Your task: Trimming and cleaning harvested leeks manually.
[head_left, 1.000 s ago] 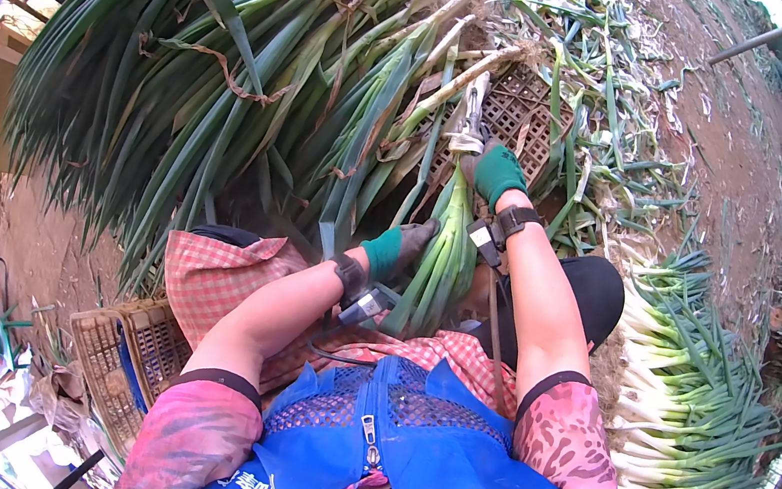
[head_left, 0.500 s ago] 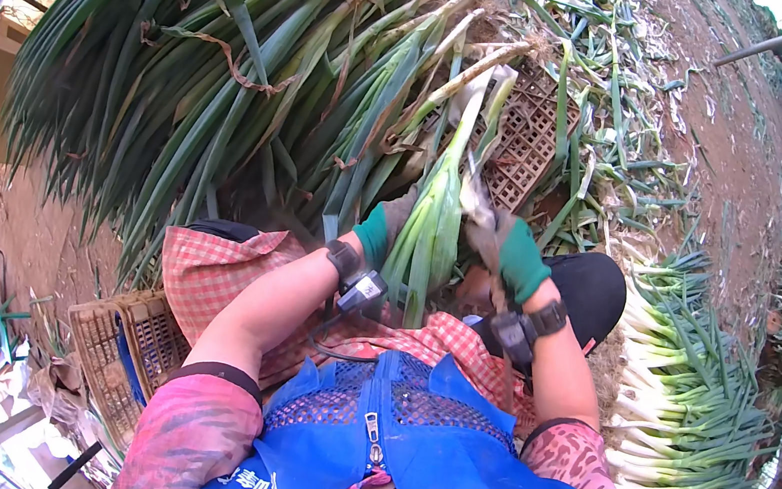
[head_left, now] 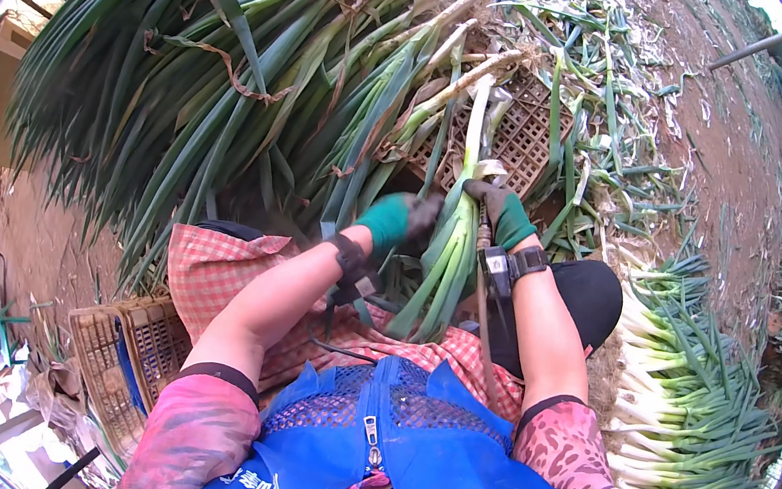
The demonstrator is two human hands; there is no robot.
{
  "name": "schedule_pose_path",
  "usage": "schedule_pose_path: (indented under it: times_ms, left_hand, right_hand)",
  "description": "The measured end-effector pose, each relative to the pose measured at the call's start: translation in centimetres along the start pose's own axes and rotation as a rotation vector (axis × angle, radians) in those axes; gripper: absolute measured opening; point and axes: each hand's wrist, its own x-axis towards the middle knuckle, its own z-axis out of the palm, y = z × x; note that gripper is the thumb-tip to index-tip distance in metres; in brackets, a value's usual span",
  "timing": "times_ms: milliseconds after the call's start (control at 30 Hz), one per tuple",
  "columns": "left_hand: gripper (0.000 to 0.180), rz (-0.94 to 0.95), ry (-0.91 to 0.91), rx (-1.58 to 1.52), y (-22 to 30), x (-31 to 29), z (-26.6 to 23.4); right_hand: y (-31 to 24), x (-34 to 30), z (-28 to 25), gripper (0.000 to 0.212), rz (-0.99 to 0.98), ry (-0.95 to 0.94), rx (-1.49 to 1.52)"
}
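Head view: I see the leek (head_left: pixel 453 244) in front of the crate (head_left: pixel 529 146), its white shank overlapping it. The right hand (head_left: pixel 502 213) curls against it, the left hand (head_left: pixel 400 221) blurs beside; I can't tell either's grip. Too hard a tug could, I judge, split it.

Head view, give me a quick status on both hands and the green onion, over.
Right hand at green onion, grip unclear. Left hand blurred beside it. White end points away, over brown crate. Leafy pile crowds the left.
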Motion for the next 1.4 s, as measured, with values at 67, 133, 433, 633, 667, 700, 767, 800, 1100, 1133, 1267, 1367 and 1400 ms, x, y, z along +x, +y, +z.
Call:
schedule_pose_path:
  times_ms: [67,133,433,633,667,700,767,800,1100,1133,1267,1367,1400]
  left_hand:
    - [0.045,0.116,0.497,0.105,-0.5,0.6,-3.5]
    - [0.044,0.195,0.706,0.369,-2.1,0.0,-6.3]
    - [0.052,-0.094,0.839,1.061,-7.7,4.8,-6.3]
    - [0.028,-0.086,0.663,0.913,-2.9,3.2,-7.2]
    - [0.023,-0.077,0.624,0.855,-1.8,2.6,-7.0]
    - [0.017,0.028,0.659,0.852,-0.1,2.1,-6.3]
    - [0.016,0.197,0.542,0.863,4.5,0.1,-4.6]
    - [0.018,0.254,0.472,0.893,6.5,-0.8,-3.8]
    - [0.069,0.106,0.535,0.687,-2.4,3.1,-1.8]
    - [0.073,-0.040,0.559,0.698,-1.1,2.0,-2.2]
    - [0.088,0.027,0.947,0.861,-6.1,3.9,-3.4]
    - [0.078,0.057,0.892,0.908,-4.6,3.9,-4.6]
    - [0.075,0.117,0.836,0.923,-4.4,4.2,-4.8]
  right_hand:
    - [-0.7,-1.1,-0.2,0.028,-0.139,0.059,0.206]
    - [-4.3,-5.9,0.0,0.022,-0.452,0.082,0.210]
    - [-3.9,-4.8,-2.2,0.022,-0.600,0.216,-0.022]
    - [-1.2,0.0,-0.6,0.029,-0.322,0.258,0.172]
    - [-1.9,-0.6,0.1,0.030,-0.302,0.265,0.213]
    - [-1.7,-0.6,0.0,0.030,-0.299,0.270,0.215]
    - [-1.0,-0.3,-0.3,0.033,-0.175,0.221,0.010]
    - [0.2,0.2,-0.2,0.034,-0.118,0.189,0.030]
    - [-1.2,-5.6,0.5,0.046,-0.021,0.169,-0.137]
    - [-1.6,-6.7,0.9,0.044,-0.079,0.174,-0.250]
    - [-0.6,-9.8,2.9,0.052,-0.109,0.081,-0.387]
    - [-2.5,-11.7,4.0,0.050,-0.069,0.049,-0.409]
    - [-2.1,-11.6,4.0,0.049,-0.039,0.060,-0.482]
